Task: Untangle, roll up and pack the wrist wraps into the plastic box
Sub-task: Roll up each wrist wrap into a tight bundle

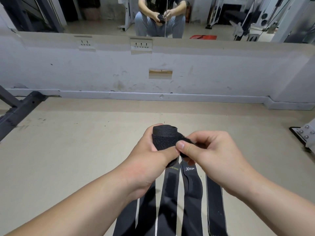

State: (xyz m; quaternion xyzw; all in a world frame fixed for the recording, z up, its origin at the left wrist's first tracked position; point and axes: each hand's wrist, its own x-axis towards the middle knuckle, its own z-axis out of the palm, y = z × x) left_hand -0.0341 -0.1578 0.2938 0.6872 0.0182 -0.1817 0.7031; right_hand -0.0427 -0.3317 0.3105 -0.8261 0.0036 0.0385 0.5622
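Your left hand [150, 160] curls its fingers [150, 132] around a tightly rolled black wrist wrap [163, 138], held in the air above the floor [68, 142]. Your right hand [213, 155] pinches the roll's loose tail [186, 142]. More wraps [190, 198] lie flat on the floor toward its near edge. No plastic box is visible. If either grip slackens, the roll could spring open and unwind, or the tail could fasten crooked.
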